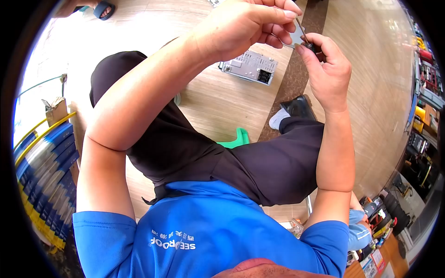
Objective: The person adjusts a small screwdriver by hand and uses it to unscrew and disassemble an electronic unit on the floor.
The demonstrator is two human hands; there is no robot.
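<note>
My left hand [252, 25] is at the top centre, its thumb and fingers pinched together at the tip of a thin metal shaft; what else it grips is too small to tell. My right hand [327, 72] is closed around the black handle of a small screwdriver-like tool [310, 47]. The tool's shaft slants up toward my left fingertips. A flat grey piece [298, 35] shows between the hands, and I cannot tell whether it is held. Below my left hand, a silver metal box unit [250, 66] with a black connector lies on the floor.
A green plastic piece [238, 140] shows between my legs. My black shoe [302, 107] rests near a dark floor strip. Blue and yellow stacked items [48, 171] stand at left, crowded shelves [424, 116] at right. Another person's sandaled foot [104, 10] is top left; another person sits lower right.
</note>
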